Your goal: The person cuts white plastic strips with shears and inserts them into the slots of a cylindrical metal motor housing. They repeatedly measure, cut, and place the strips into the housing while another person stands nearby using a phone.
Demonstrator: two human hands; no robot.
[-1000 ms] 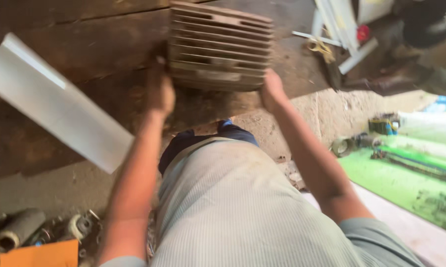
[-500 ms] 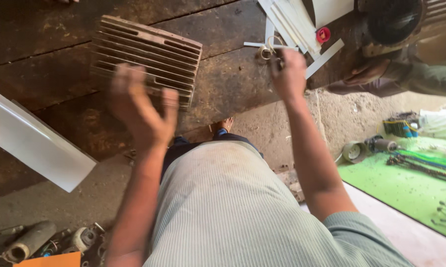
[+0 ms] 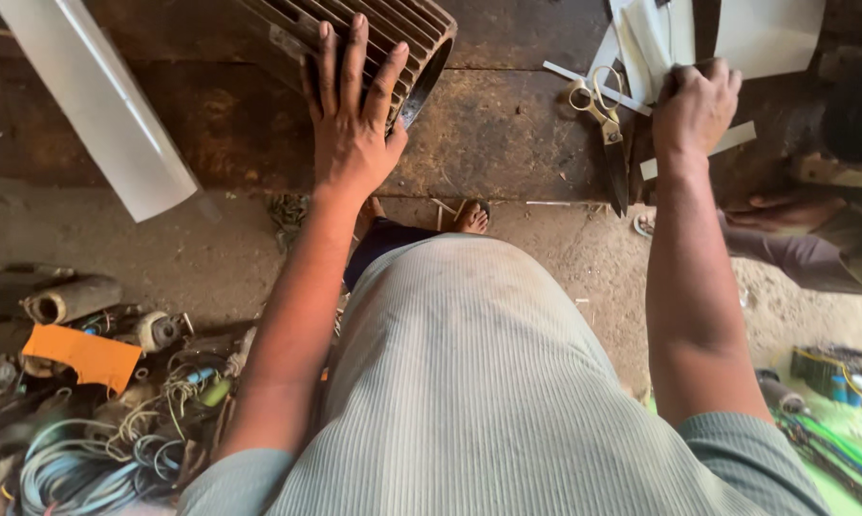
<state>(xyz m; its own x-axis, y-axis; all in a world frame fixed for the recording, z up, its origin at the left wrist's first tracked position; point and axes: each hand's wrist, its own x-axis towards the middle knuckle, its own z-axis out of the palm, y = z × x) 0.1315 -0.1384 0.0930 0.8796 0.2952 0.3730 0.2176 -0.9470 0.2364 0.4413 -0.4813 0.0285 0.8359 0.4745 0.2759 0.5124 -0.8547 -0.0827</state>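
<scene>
The left hand (image 3: 353, 124) lies flat, fingers spread and released, on the finned metal motor casing (image 3: 383, 38) that sits at the far edge of the dark counter (image 3: 488, 134). The casing is a ribbed, rusty-brown drum lying on its side, its open round mouth facing right. It looks heavy and rigid, cast metal, not something to lift one-handed; the ribs give a sure hold, and the rim of the open end seems the best place to hook fingers for turning it. The right hand (image 3: 696, 110) is clenched over white paper strips (image 3: 656, 38) near the counter's right side, just beside a pair of scissors (image 3: 603, 115). A white sheet (image 3: 96, 105) slants off the left edge. Wires and coils (image 3: 116, 430) litter the floor below.
</scene>
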